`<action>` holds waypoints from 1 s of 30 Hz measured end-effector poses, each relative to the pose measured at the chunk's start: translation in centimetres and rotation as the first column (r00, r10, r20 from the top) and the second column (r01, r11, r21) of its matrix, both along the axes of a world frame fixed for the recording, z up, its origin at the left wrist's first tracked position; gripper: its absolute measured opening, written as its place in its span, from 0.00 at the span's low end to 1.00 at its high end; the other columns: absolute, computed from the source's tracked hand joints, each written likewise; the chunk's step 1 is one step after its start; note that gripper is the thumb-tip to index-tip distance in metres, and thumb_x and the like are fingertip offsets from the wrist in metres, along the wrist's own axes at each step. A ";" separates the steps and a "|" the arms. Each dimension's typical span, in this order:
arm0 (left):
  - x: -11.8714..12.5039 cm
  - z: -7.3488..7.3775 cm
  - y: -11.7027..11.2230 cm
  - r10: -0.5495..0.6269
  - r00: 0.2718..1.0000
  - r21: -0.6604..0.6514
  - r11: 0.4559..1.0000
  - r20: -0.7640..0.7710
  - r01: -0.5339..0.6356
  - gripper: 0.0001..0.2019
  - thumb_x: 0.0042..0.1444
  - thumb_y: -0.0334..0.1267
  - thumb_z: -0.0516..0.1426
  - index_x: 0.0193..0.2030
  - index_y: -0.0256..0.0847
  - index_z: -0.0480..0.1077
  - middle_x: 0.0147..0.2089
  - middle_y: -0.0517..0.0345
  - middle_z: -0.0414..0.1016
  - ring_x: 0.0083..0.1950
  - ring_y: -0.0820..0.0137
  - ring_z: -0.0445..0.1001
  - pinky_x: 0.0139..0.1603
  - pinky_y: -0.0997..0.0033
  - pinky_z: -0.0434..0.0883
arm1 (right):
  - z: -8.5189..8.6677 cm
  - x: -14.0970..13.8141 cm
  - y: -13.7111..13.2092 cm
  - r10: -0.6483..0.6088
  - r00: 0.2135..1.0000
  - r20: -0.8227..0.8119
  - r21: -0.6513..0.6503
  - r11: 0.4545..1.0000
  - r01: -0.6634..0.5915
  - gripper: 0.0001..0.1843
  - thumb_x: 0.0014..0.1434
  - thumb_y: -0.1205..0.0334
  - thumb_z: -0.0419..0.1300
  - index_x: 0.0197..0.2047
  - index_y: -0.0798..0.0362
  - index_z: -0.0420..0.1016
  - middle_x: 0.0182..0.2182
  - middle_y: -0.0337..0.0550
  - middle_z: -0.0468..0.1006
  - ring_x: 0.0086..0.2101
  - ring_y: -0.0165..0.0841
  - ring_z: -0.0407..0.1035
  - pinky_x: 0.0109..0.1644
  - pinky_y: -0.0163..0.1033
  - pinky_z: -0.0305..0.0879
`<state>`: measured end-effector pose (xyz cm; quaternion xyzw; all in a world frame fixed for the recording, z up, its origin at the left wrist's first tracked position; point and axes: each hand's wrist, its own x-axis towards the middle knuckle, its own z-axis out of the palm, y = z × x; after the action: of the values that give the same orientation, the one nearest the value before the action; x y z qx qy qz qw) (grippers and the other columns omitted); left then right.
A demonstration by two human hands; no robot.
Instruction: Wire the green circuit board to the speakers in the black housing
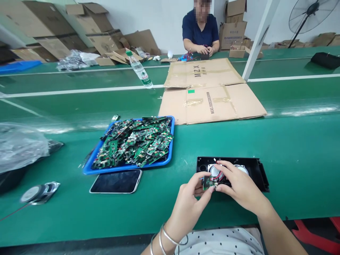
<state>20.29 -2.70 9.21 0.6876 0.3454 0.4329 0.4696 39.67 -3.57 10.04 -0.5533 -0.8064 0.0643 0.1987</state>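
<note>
A black plastic speaker housing lies flat on the green bench near the front edge, with round speakers and red wires inside. My left hand pinches a small green circuit board at the housing's front rim. My right hand rests over the housing, fingers curled onto the same board and the wires. Both hands meet at the board.
A blue tray heaped with several green circuit boards sits to the left, a phone in front of it. A loose speaker, plastic bag, water bottle and flattened cardboard lie about. Another person works across the benches.
</note>
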 end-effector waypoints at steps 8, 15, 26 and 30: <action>0.8 -0.3 0.0 0.031 0.999 -0.032 0.999 0.022 -0.030 0.17 0.56 0.42 0.56 0.48 0.35 0.62 0.39 0.56 0.75 0.39 0.82 0.75 0.41 0.90 0.72 | -1.2 1.8 -1.3 -0.184 0.811 -0.555 -0.015 0.977 0.212 0.16 0.64 0.49 0.51 0.43 0.54 0.66 0.44 0.42 0.73 0.35 0.25 0.70 0.38 0.30 0.70; 1.2 0.1 -0.4 0.035 0.996 0.039 0.999 -0.081 -0.032 0.15 0.59 0.44 0.53 0.49 0.37 0.62 0.38 0.60 0.74 0.38 0.85 0.73 0.42 0.93 0.70 | -1.8 1.5 -2.0 -0.012 0.895 -0.446 0.339 0.923 0.181 0.06 0.65 0.63 0.53 0.41 0.51 0.70 0.35 0.34 0.75 0.34 0.19 0.71 0.31 0.20 0.64; 0.5 0.4 -0.8 -0.032 0.957 -0.142 0.990 -0.289 -0.010 0.20 0.63 0.48 0.45 0.57 0.41 0.53 0.41 0.57 0.71 0.41 0.79 0.75 0.40 0.81 0.72 | -2.2 1.4 -1.3 -0.030 0.916 -0.399 0.547 0.795 0.264 0.10 0.63 0.71 0.53 0.44 0.49 0.70 0.40 0.32 0.73 0.39 0.18 0.69 0.44 0.23 0.65; 0.9 0.6 -0.8 -0.048 0.963 -0.171 0.985 -0.266 0.002 0.19 0.63 0.47 0.44 0.56 0.39 0.52 0.39 0.57 0.72 0.39 0.78 0.75 0.42 0.78 0.73 | -2.3 1.6 -1.3 0.023 0.900 -0.435 0.471 0.858 0.205 0.13 0.64 0.71 0.52 0.48 0.47 0.71 0.40 0.32 0.72 0.38 0.17 0.67 0.39 0.22 0.66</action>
<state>21.18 -3.52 9.77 0.7018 0.4326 0.2987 0.4806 41.30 -4.91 7.78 -0.4925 -0.7037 -0.0401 0.5105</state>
